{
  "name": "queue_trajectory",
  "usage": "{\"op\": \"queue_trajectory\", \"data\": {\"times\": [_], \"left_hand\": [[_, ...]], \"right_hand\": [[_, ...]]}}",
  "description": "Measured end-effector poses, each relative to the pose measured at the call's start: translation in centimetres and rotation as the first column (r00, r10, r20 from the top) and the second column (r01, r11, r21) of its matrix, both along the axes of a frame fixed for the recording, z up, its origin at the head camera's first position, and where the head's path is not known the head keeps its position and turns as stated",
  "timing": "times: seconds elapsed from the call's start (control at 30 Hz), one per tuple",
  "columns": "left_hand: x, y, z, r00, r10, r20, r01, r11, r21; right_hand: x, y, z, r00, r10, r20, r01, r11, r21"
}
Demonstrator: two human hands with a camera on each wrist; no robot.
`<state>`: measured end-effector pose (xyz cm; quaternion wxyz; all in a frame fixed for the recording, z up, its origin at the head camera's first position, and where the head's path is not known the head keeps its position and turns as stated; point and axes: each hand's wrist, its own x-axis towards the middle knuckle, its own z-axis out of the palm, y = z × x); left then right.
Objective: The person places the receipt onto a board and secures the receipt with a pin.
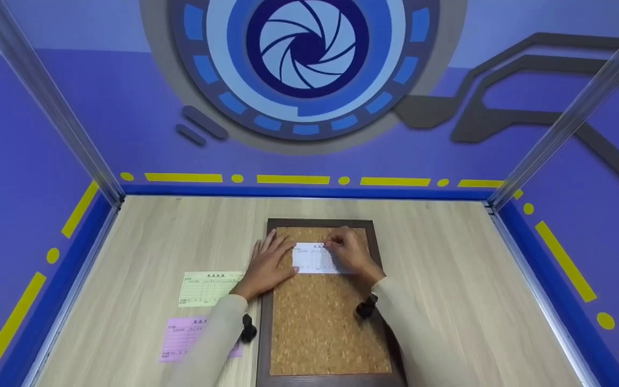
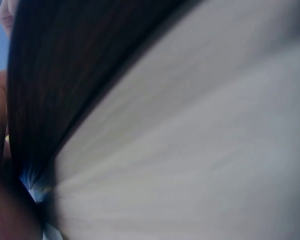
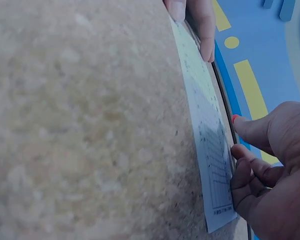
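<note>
Far left, the blue-purple side wall (image 1: 14, 161) carries its yellow dashes down beside the pale wood-grain table (image 1: 105, 322). Next along, the purple printed form (image 1: 180, 338) lies flat on the tabletop, partly covered by the left sleeve (image 1: 207, 344), and just above it the pale green printed form (image 1: 207, 290), its right end near the wrist. Here's the left hand (image 1: 272, 266), fingers straight and spread across the board's left edge, index fingertip at the white form's upper left corner, thumb at the lower left. Centre stage, the dark-framed cork board (image 1: 325, 333) lies on the table, and on its upper half sits that white printed form (image 1: 307, 260), set crosswise, its right end under the other hand. At the form's top edge, a flash of colour: a small red pin (image 1: 327, 244), pinched at the fingertips of the right hand (image 1: 350, 250), the remaining fingers curled in. Below that hand, a black wrist camera (image 1: 366, 307) rides the right cuff.
</note>
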<state>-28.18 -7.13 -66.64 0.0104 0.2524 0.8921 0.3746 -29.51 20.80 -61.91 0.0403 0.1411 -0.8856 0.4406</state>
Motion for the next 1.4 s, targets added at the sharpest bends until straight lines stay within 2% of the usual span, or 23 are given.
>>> {"op": "queue_trajectory", "data": {"times": [0.27, 0.5, 0.7, 0.9, 1.07, 1.27, 1.4], "left_hand": [[0.0, 0.3, -0.1, 1.0, 0.016, -0.021, -0.016, 1.0, 0.006], [0.4, 0.4, 0.7, 1.0, 0.022, -0.012, -0.022, 1.0, -0.009], [0.6, 0.3, 1.0, 1.0, 0.019, -0.007, -0.019, 0.999, -0.033], [0.3, 0.2, 0.6, 1.0, 0.011, 0.007, -0.01, 1.0, -0.025], [0.4, 0.2, 0.6, 1.0, 0.012, -0.013, -0.012, 1.0, -0.023], [0.5, 0.3, 0.9, 1.0, 0.012, -0.008, -0.012, 1.0, 0.001], [0.4, 0.3, 0.7, 1.0, 0.017, 0.002, -0.017, 1.0, 0.0]], "right_hand": [[-0.4, -0.6, 0.2, 0.999, -0.023, -0.022, 0.024, 0.997, 0.073], [-0.5, -0.9, 0.3, 0.999, -0.037, -0.018, 0.039, 0.993, 0.112], [-0.2, -1.2, 0.3, 0.998, -0.056, -0.013, 0.057, 0.987, 0.152], [0.0, -1.4, 0.3, 0.996, -0.081, 0.03, 0.075, 0.985, 0.153], [-0.1, -1.4, 0.5, 0.994, -0.092, 0.058, 0.081, 0.983, 0.164], [-0.8, -1.6, 1.0, 0.997, -0.063, 0.042, 0.055, 0.985, 0.165], [-1.4, -1.5, 1.0, 0.994, -0.078, 0.07, 0.066, 0.984, 0.164]]}}
